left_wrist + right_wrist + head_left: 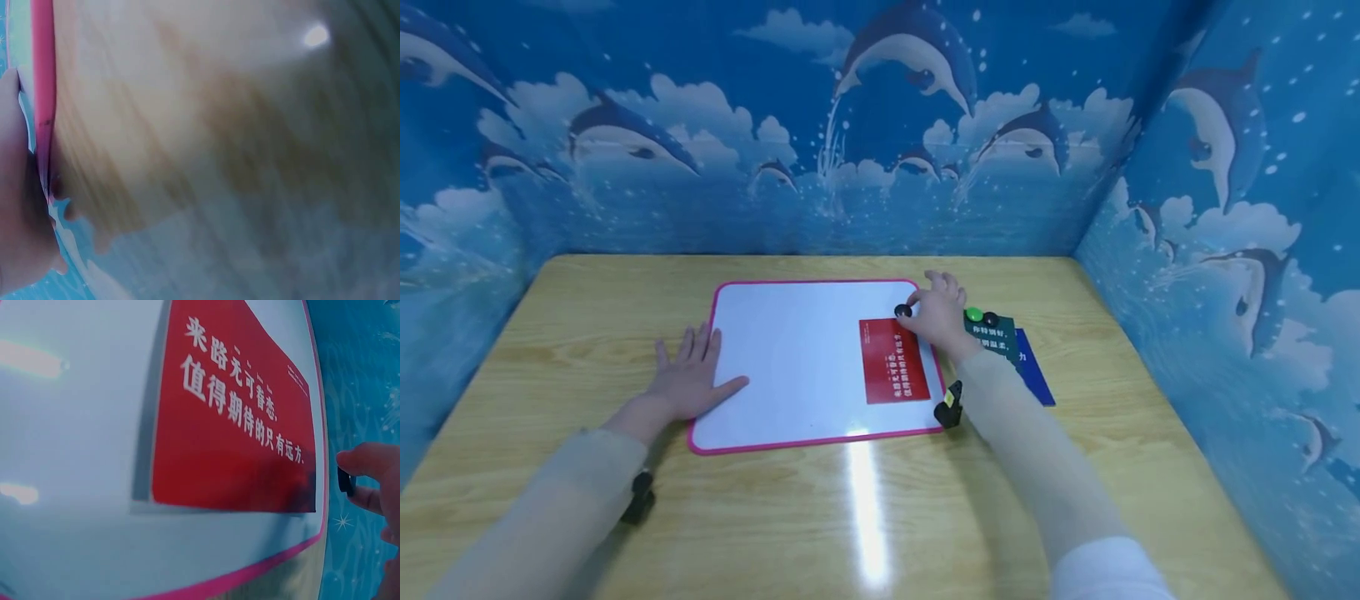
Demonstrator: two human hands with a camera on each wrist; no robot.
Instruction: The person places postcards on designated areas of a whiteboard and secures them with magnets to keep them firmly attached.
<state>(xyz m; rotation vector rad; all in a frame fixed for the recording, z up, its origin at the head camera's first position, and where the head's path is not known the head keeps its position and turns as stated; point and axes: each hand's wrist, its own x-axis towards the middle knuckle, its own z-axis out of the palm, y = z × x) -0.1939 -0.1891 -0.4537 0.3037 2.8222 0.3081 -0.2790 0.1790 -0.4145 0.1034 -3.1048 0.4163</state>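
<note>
A whiteboard (790,358) with a pink rim lies on the table. My left hand (683,385) rests flat over its left edge, fingers spread and thumb across the white surface. In the left wrist view, that hand (22,206) shows beside the pink rim. Toward the board's right side lies a red card (880,362) with white Chinese writing. Just above this card's top edge, my right hand (938,318) pinches a round black magnet (903,311) between thumb and index finger. The right wrist view shows the magnet (345,481) beyond the card's far edge (294,450).
Right of the board, a dark green card (992,337) overlaps a blue card (1036,371). A green magnet (973,314) and another black magnet (991,319) sit at the green card's top. A dolphin-print curtain (700,208) borders the wooden table (775,517).
</note>
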